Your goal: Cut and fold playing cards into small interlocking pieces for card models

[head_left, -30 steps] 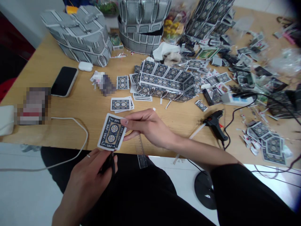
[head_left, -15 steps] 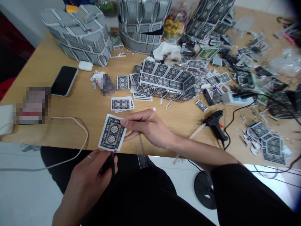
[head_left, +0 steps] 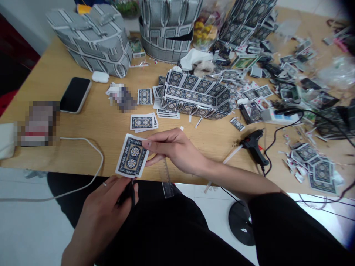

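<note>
A playing card [head_left: 132,156] with a dark blue patterned back is pinched by its right edge between the thumb and fingers of my right hand [head_left: 169,149]. My left hand [head_left: 107,205], with a ring on one finger, is closed around black-handled scissors [head_left: 132,194] just below the card. The scissors meet the card's lower edge, where a small notch shows near the right corner; most of the blades are hidden. Beyond the card lies a small stack of cards [head_left: 142,122]. An open box made of folded cards [head_left: 194,96] stands farther back.
On the right lie a black glue gun [head_left: 254,147], a power strip [head_left: 280,116] and heaps of cut cards [head_left: 323,171]. A phone [head_left: 75,95] and white cable [head_left: 94,146] are at left. Woven card baskets [head_left: 91,40] stand behind. A clear ruler [head_left: 167,183] overhangs the front edge.
</note>
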{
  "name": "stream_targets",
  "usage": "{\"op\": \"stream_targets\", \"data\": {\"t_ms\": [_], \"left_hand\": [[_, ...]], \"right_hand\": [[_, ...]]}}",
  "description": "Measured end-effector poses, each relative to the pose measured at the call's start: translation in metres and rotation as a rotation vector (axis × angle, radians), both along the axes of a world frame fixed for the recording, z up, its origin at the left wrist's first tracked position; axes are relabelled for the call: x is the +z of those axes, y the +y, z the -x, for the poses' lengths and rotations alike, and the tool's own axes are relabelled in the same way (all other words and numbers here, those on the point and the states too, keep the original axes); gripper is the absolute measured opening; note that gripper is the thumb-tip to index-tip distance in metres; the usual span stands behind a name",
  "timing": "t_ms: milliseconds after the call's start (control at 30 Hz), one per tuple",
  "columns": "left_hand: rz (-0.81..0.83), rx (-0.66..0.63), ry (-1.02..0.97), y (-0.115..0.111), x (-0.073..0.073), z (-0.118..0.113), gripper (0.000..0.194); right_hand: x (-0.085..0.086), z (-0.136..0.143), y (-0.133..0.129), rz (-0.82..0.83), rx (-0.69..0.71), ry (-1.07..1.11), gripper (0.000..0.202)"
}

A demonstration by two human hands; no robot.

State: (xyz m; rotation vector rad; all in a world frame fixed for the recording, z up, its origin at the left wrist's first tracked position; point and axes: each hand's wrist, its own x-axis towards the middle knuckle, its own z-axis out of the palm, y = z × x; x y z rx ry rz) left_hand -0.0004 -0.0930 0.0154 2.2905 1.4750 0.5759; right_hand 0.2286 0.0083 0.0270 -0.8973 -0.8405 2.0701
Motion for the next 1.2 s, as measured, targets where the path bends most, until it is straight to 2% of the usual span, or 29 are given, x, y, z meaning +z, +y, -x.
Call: {"op": "stream_targets", "data": {"t_ms": [300, 967, 1200], "left_hand": [[-0.003, -0.001, 0.002, 0.0001, -0.0014, 0.0005, 0.012], [0.022, 0.012, 0.003, 0.0018, 0.0014, -0.0026, 0.008], [0.019, 0.001, -0.007, 0.0017, 0.0001, -0.0009, 0.010]], "right_hand": [[-0.0014, 0.0004, -0.0005, 0.011, 0.002, 0.004, 0.020], [0.0012, 0.0014, 0.0003, 0.013, 0.003, -0.008, 0.027], [-0.0037, 0.0028, -0.0015, 0.046, -0.009, 0.008, 0.020]]}}
